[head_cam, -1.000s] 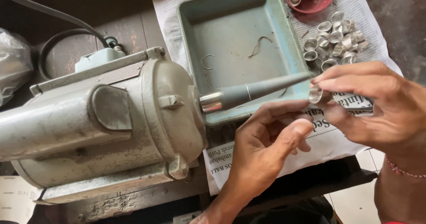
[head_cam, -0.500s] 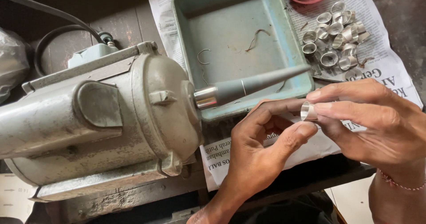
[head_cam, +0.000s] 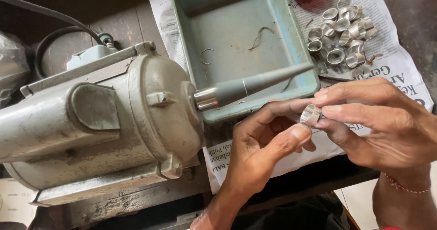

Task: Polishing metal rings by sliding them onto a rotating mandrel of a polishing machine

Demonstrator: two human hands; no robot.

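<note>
Pinching a small silver metal ring [head_cam: 311, 115] between both hands | right hand [head_cam: 378, 120] fingers closed on it, left hand [head_cam: 268, 143] thumb beneath | ring just below the grey tapered spindle [head_cam: 259, 85] tip, which points right from the motor [head_cam: 91, 120]

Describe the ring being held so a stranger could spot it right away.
Start at the grey motor and follow its tapered spindle rightward. Just below the tip, both hands pinch one wide silver ring. Unlike the ring pile on the newspaper, it is off the table.
</note>
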